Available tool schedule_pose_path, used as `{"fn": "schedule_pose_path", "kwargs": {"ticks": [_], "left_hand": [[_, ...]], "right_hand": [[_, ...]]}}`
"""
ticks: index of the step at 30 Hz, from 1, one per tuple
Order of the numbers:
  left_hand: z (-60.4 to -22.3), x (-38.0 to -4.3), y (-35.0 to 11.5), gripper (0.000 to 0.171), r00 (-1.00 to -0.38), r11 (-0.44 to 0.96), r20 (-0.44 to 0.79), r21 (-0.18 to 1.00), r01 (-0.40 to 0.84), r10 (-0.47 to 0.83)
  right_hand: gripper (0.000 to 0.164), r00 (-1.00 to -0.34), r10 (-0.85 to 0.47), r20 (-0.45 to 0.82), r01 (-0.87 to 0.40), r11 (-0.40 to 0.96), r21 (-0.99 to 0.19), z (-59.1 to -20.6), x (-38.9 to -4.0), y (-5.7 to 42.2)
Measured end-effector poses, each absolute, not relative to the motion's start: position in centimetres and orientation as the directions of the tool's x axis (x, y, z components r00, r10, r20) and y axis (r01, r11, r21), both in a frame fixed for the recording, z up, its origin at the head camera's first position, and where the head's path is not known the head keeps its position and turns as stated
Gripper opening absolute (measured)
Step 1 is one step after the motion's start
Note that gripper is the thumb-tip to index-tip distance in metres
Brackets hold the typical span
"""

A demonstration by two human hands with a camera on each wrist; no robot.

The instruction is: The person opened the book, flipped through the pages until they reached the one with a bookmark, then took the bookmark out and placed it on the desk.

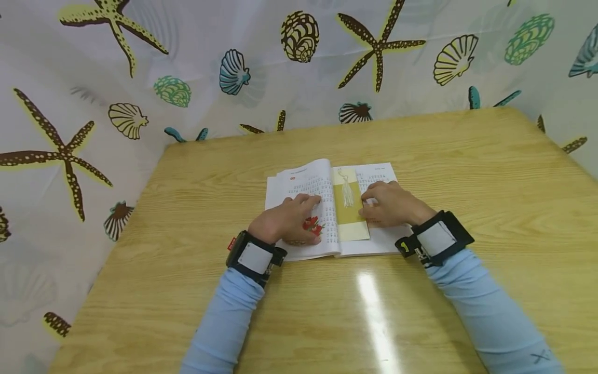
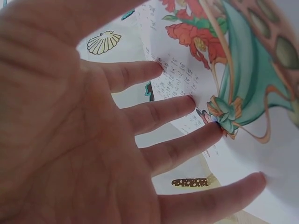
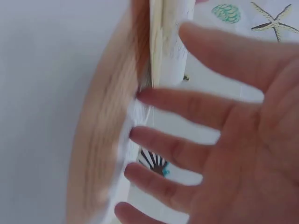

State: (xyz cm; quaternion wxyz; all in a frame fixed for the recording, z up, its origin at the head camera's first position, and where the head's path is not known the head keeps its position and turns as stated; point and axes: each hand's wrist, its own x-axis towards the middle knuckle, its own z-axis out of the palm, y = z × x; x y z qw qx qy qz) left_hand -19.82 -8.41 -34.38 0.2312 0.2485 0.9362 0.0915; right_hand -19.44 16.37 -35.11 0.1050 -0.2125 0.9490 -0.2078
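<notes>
An open book (image 1: 303, 182) with printed text lies on the wooden table, red flowers (image 2: 196, 42) pictured on its left page. Along the fold, over the right page, lies a yellow and cream bookmark (image 1: 350, 213) with a white tassel (image 1: 347, 193). My left hand (image 1: 291, 218) rests on the left page with fingers spread; its fingertips touch the paper in the left wrist view. My right hand (image 1: 388, 203) is over the right page, thumb and forefinger at the bookmark's right edge. In the right wrist view its fingers (image 3: 173, 144) are straight and spread, thumb apart.
The wooden table (image 1: 196, 208) extends around the book on all sides. Behind it and at the left hangs a white cloth (image 1: 196, 47) printed with shells and starfish. Each wrist wears a black strap (image 1: 444, 236) over a light blue sleeve (image 1: 490, 311).
</notes>
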Motion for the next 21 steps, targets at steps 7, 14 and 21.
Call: {"fn": "schedule_pose_path", "kwargs": {"ticks": [7,14,21], "left_hand": [[-34.4,-19.8,-8.1,0.089,-0.768,0.855,-0.379,0.282,0.435,0.516],[-34.4,-19.7,-7.8,0.089,-0.768,0.855,-0.381,0.283,0.434,0.515],[-34.4,-19.7,-7.8,0.09,-0.77,0.865,-0.396,0.27,0.424,0.501]], "right_hand": [[0.021,-0.955,-0.293,-0.055,-0.214,0.801,-0.559,-35.3,-19.2,15.1],[0.019,-0.964,-0.258,-0.065,-0.189,0.835,-0.517,-35.4,-19.4,16.7],[0.04,-0.967,-0.158,-0.198,-0.064,0.909,-0.412,-35.0,-19.9,23.9]]}}
